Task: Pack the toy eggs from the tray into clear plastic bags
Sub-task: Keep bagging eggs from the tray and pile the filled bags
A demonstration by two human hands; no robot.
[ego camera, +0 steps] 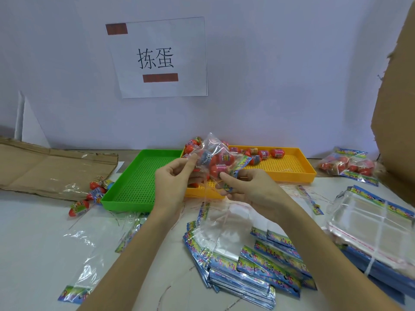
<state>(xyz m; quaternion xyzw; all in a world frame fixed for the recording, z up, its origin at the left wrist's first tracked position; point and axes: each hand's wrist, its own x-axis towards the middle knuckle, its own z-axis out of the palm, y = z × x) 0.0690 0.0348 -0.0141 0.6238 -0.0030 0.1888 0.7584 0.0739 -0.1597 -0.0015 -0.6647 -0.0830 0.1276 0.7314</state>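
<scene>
Above the yellow tray [292,176], both hands pinch a filled bag [215,162] of eggs: left hand [173,182] at its clear edge, right hand [244,187] at the printed flap. Best to fold that flap flat and press evenly, keeping the eggs clear.

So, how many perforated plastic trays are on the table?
2. The green perforated plastic tray lies on the left and holds no eggs. The orange perforated plastic tray touches its right side, holds red toy eggs, and is partly hidden by both hands.
</scene>
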